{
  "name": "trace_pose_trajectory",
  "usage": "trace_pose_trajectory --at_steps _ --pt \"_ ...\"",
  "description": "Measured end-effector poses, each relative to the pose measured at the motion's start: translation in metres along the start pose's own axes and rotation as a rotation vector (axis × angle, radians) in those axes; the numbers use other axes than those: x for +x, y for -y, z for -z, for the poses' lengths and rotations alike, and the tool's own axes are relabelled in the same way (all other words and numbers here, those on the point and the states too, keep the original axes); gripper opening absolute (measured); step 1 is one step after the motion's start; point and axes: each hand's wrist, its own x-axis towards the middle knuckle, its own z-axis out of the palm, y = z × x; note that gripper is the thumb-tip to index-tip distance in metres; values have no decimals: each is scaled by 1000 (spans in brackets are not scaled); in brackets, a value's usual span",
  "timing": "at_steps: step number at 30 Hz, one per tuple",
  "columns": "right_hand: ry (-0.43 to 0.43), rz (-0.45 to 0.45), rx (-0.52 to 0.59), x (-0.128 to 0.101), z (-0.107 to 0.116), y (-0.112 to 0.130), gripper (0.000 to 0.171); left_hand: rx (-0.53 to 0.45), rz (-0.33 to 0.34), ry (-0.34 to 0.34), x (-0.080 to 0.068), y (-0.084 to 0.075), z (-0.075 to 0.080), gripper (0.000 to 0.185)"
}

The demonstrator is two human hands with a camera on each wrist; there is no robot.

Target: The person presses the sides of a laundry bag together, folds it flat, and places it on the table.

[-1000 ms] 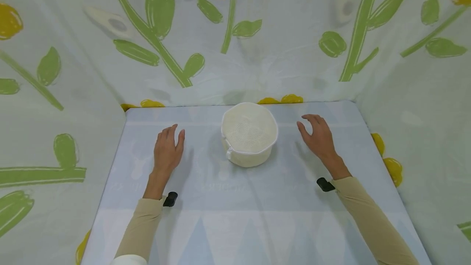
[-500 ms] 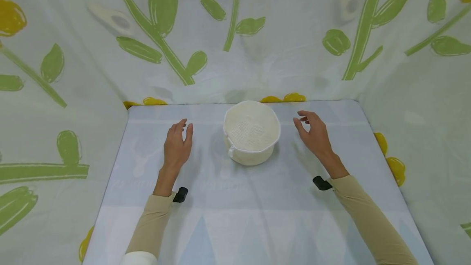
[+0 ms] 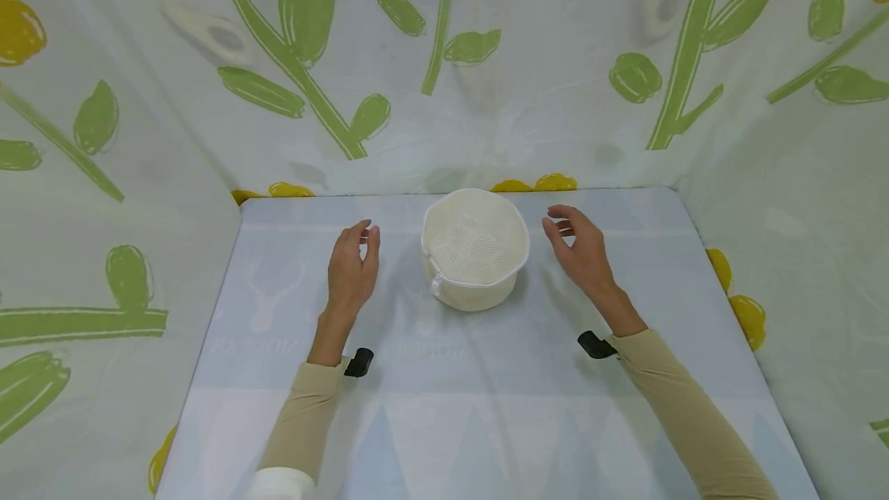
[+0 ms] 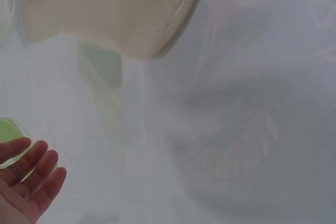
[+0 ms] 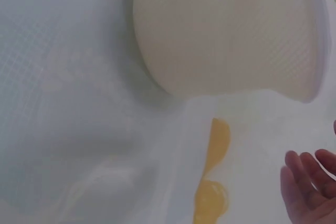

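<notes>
The basket sits between the left hand and right hand, both relaxed, empty, equally near.

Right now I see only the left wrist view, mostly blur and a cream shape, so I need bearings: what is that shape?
Observer: A round cream mesh basket standing upright on the pale blue table.
Operator: Where is the right hand?
Observer: The right hand hovers just right of the basket, fingers relaxed, holding nothing.
Operator: Is my left hand touching the basket?
Observer: No; the left hand sits apart from it on the left, with bare table between them.
</notes>
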Motion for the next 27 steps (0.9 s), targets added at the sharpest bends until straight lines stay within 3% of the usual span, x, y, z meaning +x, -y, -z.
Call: trace_pose_trajectory --at_steps 15,27 --pt "53 -31 61 2 -17 10 34 -103 24 33 0 -15 -18 45" --pt "79 -67 77 2 -26 16 36 -113 21 61 2 -24 -31 41"
